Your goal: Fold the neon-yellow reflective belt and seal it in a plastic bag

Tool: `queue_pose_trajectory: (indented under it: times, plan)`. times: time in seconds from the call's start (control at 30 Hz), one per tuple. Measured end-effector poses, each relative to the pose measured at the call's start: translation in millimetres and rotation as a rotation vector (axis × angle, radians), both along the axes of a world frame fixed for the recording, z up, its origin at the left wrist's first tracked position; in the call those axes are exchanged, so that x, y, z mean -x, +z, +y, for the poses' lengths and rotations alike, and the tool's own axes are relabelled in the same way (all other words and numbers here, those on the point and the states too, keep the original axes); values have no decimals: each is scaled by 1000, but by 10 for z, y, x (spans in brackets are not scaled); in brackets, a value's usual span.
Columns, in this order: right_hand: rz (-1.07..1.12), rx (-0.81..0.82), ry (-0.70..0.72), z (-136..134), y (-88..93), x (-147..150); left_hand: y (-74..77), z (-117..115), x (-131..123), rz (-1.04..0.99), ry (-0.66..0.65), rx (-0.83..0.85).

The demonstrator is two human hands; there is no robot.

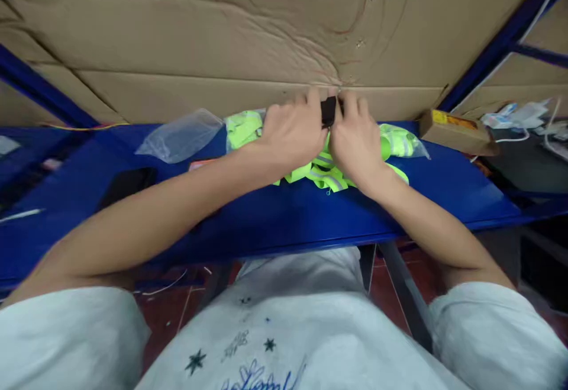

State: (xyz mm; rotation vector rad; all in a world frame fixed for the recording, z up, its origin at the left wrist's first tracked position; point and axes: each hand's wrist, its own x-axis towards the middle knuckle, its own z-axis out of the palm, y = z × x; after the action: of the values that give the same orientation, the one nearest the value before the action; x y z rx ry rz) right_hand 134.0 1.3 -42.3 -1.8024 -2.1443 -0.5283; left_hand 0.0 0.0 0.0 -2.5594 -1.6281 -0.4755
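Both hands meet above a heap of neon-yellow reflective straps (331, 174) with silver stripes. Between them is a small black buckle-like piece (328, 110); its exact shape is partly covered by fingers. My left hand (295, 132) is closed on its left side. From the right, my right hand (355, 138) is also closed, with its fingertips at the piece's right edge. Clear plastic bags holding more of the yellow strap material (243, 129) lie to the left and right of the heap.
The blue shelf (284, 218) carries a crumpled clear bag (181, 135) and a dark flat object (128, 186) on the left. At the right stand a small cardboard box (457, 132) and loose white cables. A cardboard wall (266, 35) rises behind; blue metal posts flank it.
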Motion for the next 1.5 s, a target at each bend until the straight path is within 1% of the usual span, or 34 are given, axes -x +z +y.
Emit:
queue_pose_trajectory:
  times: [0.1, 0.2, 0.3, 0.4, 0.5, 0.63, 0.73, 0.83, 0.97, 1.0, 1.1, 1.17, 1.2, 1.3, 1.37, 1.4, 1.43, 1.5]
  plan:
    - [87, -18, -31, -22, 85, -87, 56, 52, 86, -27, 95, -14]
    - [121, -82, -38, -37, 115, -104, 49, 88, 130, -50, 150, 16]
    - [135, -91, -6, -19, 69, -62, -12, 99, 93, -28, 110, 36]
    - [203, -97, 43, 24, -9, -54, -64, 119, 37, 9, 83, 12]
    - [259, -120, 71, 58, -64, -113, -77, 169, 37, 6, 103, 4]
    - [305, -123, 121, 83, -87, -187, -63, 212, 83, -6, 135, 22]
    - [321, -86, 176, 109, -110, -188, -63, 175, 78, 3, 126, 23]
    - [315, -31, 257, 138, -175, -138, -90, 106, 33, 30, 114, 0]
    - [393, -89, 326, 134, -233, -92, -116, 76, -1, 20, 49, -25]
    - [404, -84, 347, 130, -218, -114, -103, 87, 11, 16, 45, -25]
    - [446, -10, 455, 145, -99, -283, -5, 132, 110, -9, 97, -9]
    - [532, 63, 553, 187, 9, -430, 87, 147, 205, -56, 100, -13]
    - [587, 98, 604, 213, 62, -490, 132, 146, 249, -89, 80, -25]
    - [735, 179, 731, 255, 218, -551, 256, 130, 331, -217, -22, -74]
    - [826, 220, 763, 230, 329, -502, 336, 130, 350, -340, -116, -66]
    - [880, 253, 771, 202, 387, -467, 376, 135, 361, -428, -164, -23]
    - [949, 288, 786, 167, 445, -433, 412, 140, 377, -531, -215, 55]
    - [1104, 364, 846, 88, 553, -385, 462, 147, 435, -758, -348, 269]
